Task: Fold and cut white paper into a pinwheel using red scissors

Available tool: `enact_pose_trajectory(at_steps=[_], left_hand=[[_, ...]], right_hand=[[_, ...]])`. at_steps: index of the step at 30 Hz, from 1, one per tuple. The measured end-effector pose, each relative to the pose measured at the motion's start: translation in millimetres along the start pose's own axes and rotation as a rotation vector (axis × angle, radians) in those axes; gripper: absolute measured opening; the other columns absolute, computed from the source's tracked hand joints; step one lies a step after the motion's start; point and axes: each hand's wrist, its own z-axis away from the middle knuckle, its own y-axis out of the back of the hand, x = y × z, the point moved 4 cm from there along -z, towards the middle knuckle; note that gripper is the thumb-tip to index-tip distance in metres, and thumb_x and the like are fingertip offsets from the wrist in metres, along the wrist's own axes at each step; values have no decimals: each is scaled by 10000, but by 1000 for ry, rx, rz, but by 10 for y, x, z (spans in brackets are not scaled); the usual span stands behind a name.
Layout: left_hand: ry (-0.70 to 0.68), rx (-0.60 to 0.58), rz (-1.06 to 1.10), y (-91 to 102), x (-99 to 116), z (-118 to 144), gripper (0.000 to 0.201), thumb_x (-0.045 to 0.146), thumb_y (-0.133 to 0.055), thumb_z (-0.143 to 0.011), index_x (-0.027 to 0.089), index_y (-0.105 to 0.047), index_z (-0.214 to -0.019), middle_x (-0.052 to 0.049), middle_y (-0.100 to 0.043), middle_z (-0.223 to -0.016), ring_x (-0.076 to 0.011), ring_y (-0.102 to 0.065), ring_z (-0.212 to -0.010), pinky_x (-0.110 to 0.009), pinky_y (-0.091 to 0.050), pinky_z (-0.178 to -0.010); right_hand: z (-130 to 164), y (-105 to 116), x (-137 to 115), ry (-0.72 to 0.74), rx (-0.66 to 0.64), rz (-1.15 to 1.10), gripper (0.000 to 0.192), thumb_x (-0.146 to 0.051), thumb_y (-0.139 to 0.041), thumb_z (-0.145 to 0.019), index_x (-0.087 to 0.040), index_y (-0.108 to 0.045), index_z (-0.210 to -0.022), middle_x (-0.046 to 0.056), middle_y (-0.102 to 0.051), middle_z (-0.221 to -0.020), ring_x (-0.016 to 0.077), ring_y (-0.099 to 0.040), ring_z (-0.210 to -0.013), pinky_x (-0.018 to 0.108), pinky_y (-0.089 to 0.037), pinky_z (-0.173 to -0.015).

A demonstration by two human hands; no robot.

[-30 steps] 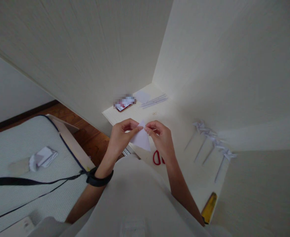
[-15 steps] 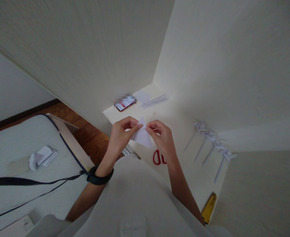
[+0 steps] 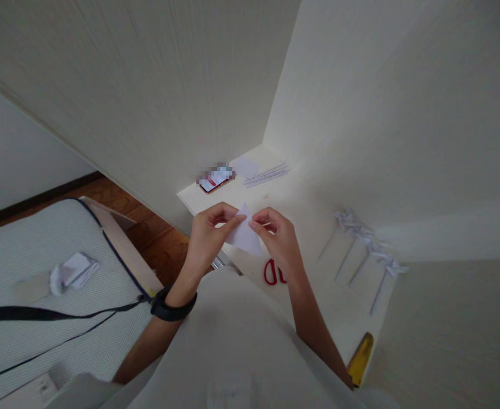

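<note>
At frame centre above the worktop (image 3: pixel 318 295), our left hand (image 3: pixel 209 238) and right hand (image 3: pixel 278 238) each grip-pinch the folded white paper triangle (image 3: pixel 245 237); uneven finger pressure could skew the crease.

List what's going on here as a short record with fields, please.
left hand: pinches the paper's upper edge
right hand: pinches the same edge
paper: white folded triangle, held above the desk
desk: pale; red scissors, four paper pinwheels, phone, yellow tool
left of desk: mattress with crumpled paper
</note>
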Motion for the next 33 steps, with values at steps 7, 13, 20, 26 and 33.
enact_pose_trajectory(at_steps=[7,13,20,26,33], left_hand=[[36,-46,55,-38,15,-19,141,286,-767,-705,175,-685,-732,17,-643,-699,-121,-570,-641,-215,-447,-600],[43,-39,89,-47,-10,-12,137,271,-766,-713,167,-676,-716,26,-629,-677,-110,-550,-617,-209,-427,-588],[41,5,124,-24,-5,-14,164,281,-778,-713,164,-664,-701,28,-625,-669,-105,-547,-608,-203,-421,-575],[75,-30,140,-46,2,-7,188,291,-799,-672,157,-666,-664,18,-633,-649,-114,-554,-587,-214,-428,-554],[49,111,154,35,-8,-4,200,271,-797,-668,167,-629,-637,37,-600,-625,-97,-516,-559,-209,-391,-537]], right_hand=[[20,-11,-11,3,38,-9,91,-243,-624,-804,-217,-594,-723,-14,-637,-720,151,-614,-712,281,-484,-705],[39,-24,28,-18,18,-31,76,-260,-630,-805,-209,-620,-750,-5,-662,-760,151,-623,-731,274,-476,-687],[66,-29,97,-37,8,-28,78,-263,-616,-808,-213,-617,-748,-3,-658,-754,160,-623,-737,293,-480,-710],[55,-16,109,-48,12,-22,80,-274,-610,-807,-216,-613,-751,2,-661,-767,165,-623,-747,295,-482,-716],[51,-55,145,-65,-24,-33,69,-276,-633,-791,-220,-623,-754,1,-677,-769,159,-631,-725,281,-488,-690]])
